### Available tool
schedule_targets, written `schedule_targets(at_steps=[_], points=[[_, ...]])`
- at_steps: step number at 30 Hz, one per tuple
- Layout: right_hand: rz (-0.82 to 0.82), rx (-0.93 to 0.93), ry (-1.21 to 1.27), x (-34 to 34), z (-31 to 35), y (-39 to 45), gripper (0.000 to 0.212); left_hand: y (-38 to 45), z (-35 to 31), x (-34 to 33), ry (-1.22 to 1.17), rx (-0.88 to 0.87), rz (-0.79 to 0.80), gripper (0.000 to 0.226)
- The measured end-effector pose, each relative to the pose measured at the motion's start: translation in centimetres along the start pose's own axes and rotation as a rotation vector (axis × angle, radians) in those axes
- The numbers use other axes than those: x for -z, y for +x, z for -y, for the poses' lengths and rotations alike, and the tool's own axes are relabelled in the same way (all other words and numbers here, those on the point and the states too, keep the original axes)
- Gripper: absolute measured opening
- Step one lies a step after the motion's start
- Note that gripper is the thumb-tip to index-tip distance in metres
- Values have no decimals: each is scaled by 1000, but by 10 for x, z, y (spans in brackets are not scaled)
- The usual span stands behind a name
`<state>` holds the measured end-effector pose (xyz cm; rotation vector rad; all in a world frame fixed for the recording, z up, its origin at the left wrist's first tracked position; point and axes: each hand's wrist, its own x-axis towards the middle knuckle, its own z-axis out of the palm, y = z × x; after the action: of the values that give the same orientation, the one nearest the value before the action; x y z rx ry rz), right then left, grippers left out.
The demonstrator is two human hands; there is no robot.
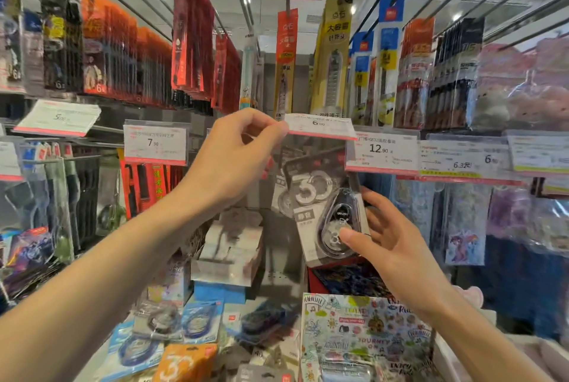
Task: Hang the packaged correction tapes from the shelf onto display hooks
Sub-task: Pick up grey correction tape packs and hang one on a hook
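Observation:
My left hand [237, 160] pinches the left edge of a white price tag [320, 126] marked 6.00 and tips it up at the end of a display hook. Below the tag hangs a grey packaged correction tape [323, 212] with a dark teardrop dispenser. My right hand [385, 237] holds this package at its lower right, thumb on the front. More packaged correction tapes [172, 329], blue, grey and orange, lie loose on the shelf at the bottom left.
Hooks full of pens and refills hang above. Price tags 7.90 [155, 143] and 12.90 [381, 150] flank the lifted tag. A sticker pack [366, 341] stands at the bottom, small boxes [228, 255] sit behind the loose tapes, and pouches hang at right.

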<state>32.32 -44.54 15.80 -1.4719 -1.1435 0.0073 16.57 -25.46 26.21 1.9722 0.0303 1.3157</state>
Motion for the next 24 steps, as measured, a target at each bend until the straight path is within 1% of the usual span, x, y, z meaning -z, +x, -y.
schedule_targets(at_steps=[4,7,8,9,12,16,19,22,24], points=[[2,33,-4,-3,9,3,70,0,1,0,-5,-10,7,15],[-23,58,-20,-5,13,5,81,-2,1,0,12,-17,16,14],[-33,62,-28,-5,13,5,81,-2,1,0,17,-21,17,13],[-44,64,-34,-6,13,6,78,-2,2,0,18,-25,17,13],[-68,70,-48,-7,17,6,60,-5,2,0,16,-31,20,11],[-100,71,-36,-9,19,7,56,-6,4,0,12,-42,20,9],[-135,77,-74,-12,17,6,52,-9,6,0,14,-56,25,8],[-167,63,-114,-18,9,5,64,-22,17,0,12,-62,45,8],[-178,75,-153,-23,3,5,63,-38,34,-6,41,-25,57,15]])
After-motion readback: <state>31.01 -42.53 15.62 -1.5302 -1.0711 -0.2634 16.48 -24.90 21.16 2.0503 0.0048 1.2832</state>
